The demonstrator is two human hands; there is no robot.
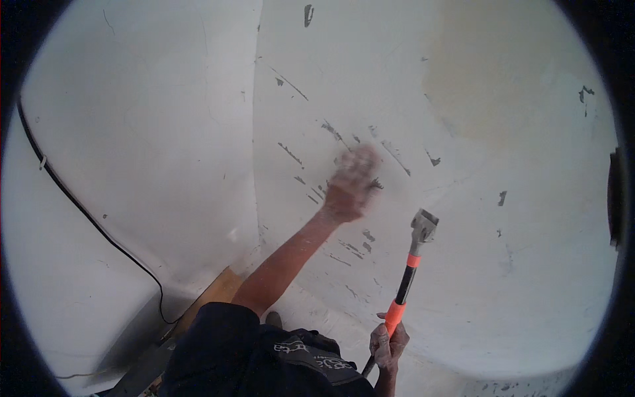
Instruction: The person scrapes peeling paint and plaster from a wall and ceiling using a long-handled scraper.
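Stretched out over the pale wall (476, 278), my left hand (356, 178) is smeared by motion among dark gouges and chipped patches. Its fingers are too blurred to read, and I cannot tell whether it touches the surface. Low on the right, my dusty right hand (389, 343) is wrapped round the orange-and-black handle of a long scraper (405, 284). The scraper tilts upward, its flat grey metal head (424, 225) pointing at the wall to the right of my left hand. The lower end of the handle is partly hidden by my hand and clothing.
A black cable (86, 210) runs down the left wall (145, 132), held by a clip. Below it stand a wooden board (215, 291) and a dark object in shadow. A dark brown item (615, 198) is at the far right rim. A vertical corner line separates the two wall faces.
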